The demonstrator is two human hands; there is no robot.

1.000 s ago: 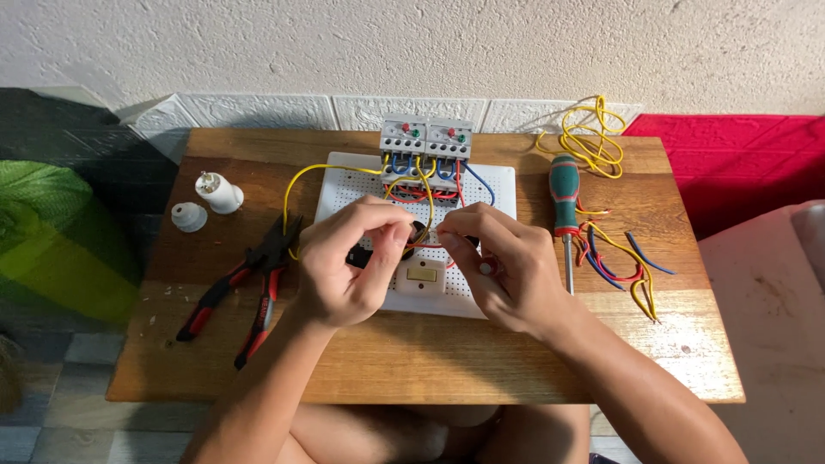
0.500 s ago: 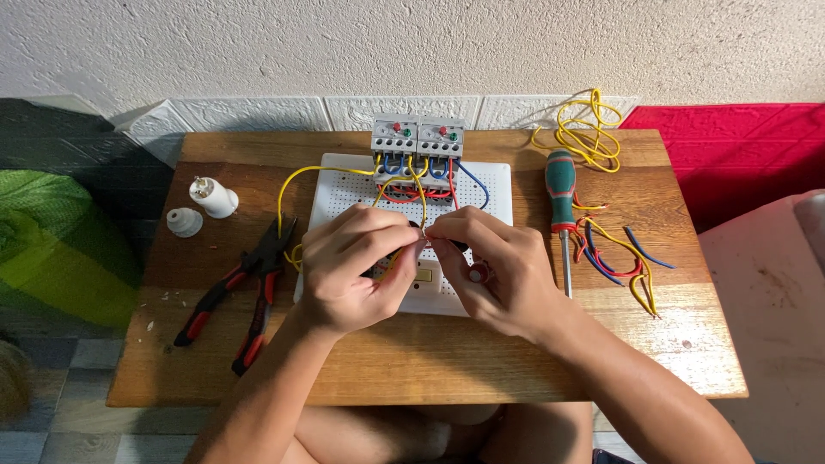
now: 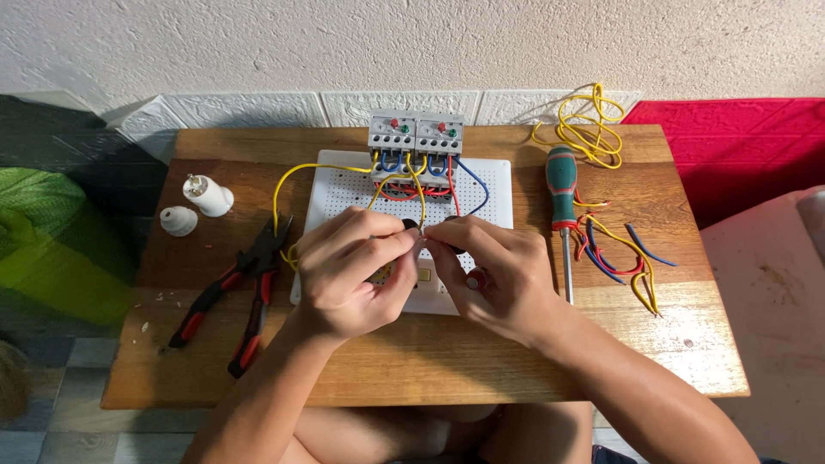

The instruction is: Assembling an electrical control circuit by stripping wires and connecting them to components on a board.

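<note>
Both my hands meet over a white perforated board [image 3: 339, 193] on a small wooden table [image 3: 430, 361]. My left hand [image 3: 348, 271] pinches a small black part with a yellow wire [image 3: 292, 176] running from it up to two grey relay blocks [image 3: 416, 133] at the board's far edge. My right hand [image 3: 494, 275] closes on the same spot from the right, fingertips touching the left hand's; what it grips is hidden. Red, blue and yellow wires run under the relay blocks.
Red-handled pliers [image 3: 228, 296] lie left of the board. Two white lamp-holder parts [image 3: 196, 206] sit at the far left. A green-handled screwdriver [image 3: 563, 210] lies right of the board, with loose coloured wires [image 3: 623, 258] beside it and a yellow wire coil [image 3: 589, 125] behind. White wall at back.
Both hands have stayed together over the board, shifting slightly toward me. The camera view has tilted a little.
</note>
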